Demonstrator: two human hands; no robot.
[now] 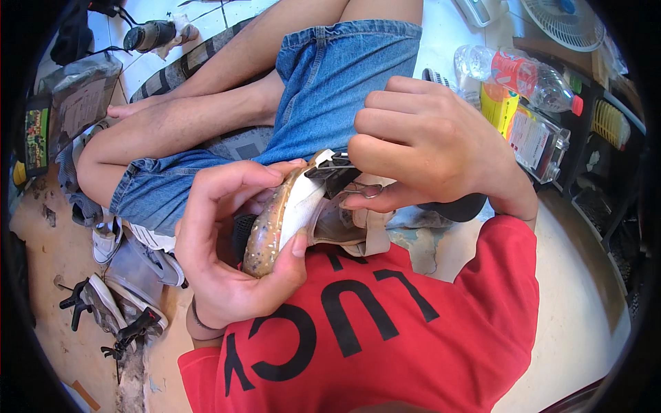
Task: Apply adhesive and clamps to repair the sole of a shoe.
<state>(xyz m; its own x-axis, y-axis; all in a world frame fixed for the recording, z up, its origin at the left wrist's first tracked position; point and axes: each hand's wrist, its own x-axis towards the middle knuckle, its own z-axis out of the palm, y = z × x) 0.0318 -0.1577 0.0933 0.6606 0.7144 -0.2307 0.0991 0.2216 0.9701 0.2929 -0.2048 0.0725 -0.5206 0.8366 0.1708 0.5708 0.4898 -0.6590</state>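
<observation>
My left hand [237,248] is closed around a small shoe with a speckled brown, rounded sole [260,242]. Along the shoe's side runs a white fabric-like strip [300,210], and its upper [337,224] looks beige-grey. The left thumb presses the strip's near end, while the fingers wrap behind the sole. In my right hand [420,141], fingers curled, is what looks like a black binder clip [332,174] with a bent metal wire handle [368,190]. The clip's black part touches the far end of the strip; whether its jaws grip the shoe is hidden.
On the left floor lie worn shoes [103,303] with black clamps [131,334], other shoes [148,251] and a plastic bag [82,96]. To the right are a plastic bottle [520,76], a clear labelled container [537,141], a shelf [599,172] and a fan [564,20].
</observation>
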